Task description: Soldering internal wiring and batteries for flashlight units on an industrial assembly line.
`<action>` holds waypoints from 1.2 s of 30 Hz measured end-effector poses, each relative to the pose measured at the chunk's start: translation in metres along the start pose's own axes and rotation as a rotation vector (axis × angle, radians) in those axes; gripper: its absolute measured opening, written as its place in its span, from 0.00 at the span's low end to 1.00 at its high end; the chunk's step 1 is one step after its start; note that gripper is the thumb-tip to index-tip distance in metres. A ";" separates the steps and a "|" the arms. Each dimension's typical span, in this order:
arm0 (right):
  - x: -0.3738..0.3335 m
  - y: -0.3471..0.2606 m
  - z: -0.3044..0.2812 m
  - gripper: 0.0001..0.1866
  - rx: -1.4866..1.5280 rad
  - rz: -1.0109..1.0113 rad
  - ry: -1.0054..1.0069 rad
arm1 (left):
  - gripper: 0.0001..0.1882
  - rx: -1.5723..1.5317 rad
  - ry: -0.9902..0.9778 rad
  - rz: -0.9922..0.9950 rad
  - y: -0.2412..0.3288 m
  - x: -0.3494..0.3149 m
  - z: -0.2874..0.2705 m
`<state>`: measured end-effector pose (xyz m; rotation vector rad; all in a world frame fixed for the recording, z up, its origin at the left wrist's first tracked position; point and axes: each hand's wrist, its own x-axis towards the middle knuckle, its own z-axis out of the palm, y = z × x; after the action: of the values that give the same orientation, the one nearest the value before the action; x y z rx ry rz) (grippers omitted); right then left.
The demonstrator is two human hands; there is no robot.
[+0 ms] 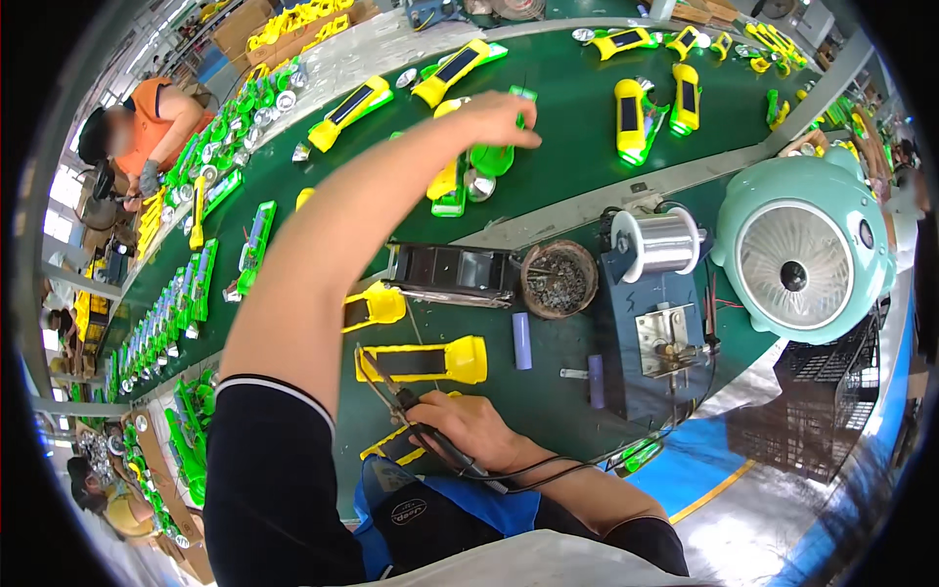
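Note:
My left hand [494, 122] reaches over the green conveyor belt, fingers curled over a green flashlight housing [492, 159] that it partly covers. Beside that housing, a yellow flashlight casing [443, 181] and a round silver reflector [479, 186] show under my forearm. My right hand [468, 428], low and near my body, is closed round a soldering iron [440, 442]; its thin metal tip points up and left. Close to the tip, a yellow casing with a dark panel [421, 362] lies on the worktop. More yellow casings lie above and below it, partly hidden by my arm and hand.
A black metal holder [452, 274] stands beside a round bowl of dark scraps [558, 279]. Right of these are a solder spool [660, 245] on a blue machine [650, 328] and a mint-green fan [797, 264]. A purple cylinder [522, 340] stands nearby. Another person [156, 132] works across the belt.

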<state>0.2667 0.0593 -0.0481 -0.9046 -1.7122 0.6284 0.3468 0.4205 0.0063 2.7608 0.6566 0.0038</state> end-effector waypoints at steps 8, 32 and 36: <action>0.005 -0.008 -0.001 0.15 -0.033 0.211 -0.115 | 0.25 0.028 0.056 -0.204 -0.071 -0.100 -0.066; -0.039 0.040 0.006 0.17 0.328 0.165 0.035 | 0.23 0.307 0.862 -1.069 0.210 -0.716 -0.042; -0.030 0.025 0.011 0.21 0.170 0.041 -0.018 | 0.24 -0.055 0.945 -1.760 0.284 -0.829 0.077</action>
<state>0.2672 0.0493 -0.0873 -0.8174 -1.6323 0.7984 -0.2654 -0.2085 0.0710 1.0793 2.7905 0.8600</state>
